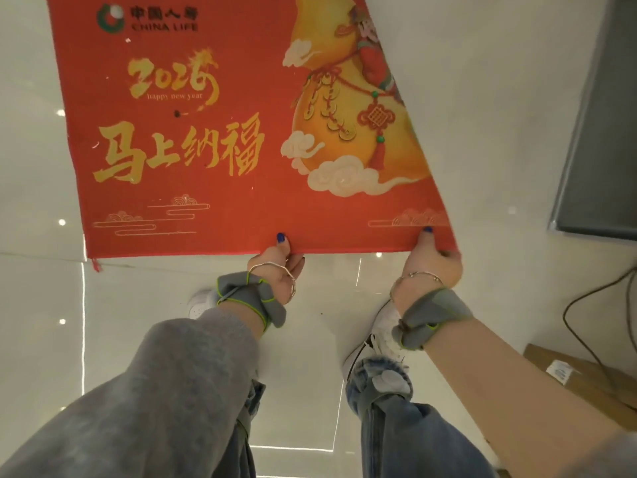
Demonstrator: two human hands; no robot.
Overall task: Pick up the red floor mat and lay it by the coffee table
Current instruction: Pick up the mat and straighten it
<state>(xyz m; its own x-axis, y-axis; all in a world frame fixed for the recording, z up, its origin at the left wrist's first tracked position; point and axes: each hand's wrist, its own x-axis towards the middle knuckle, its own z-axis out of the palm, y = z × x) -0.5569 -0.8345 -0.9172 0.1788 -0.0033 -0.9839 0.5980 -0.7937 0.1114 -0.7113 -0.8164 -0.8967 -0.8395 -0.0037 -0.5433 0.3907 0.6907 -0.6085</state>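
Two hands, left hand (280, 267) and right hand (435, 258), have their fingers closed on the near edge of the red mat (224, 139). Bare floor (41, 322) lies left of the mat.

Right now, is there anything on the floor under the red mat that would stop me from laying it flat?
Nothing visible does. Both the left hand and right hand grip the red floor mat by its near edge, and the pale tile floor around it looks bare. What lies beneath the mat is hidden, and no coffee table is clearly in view.
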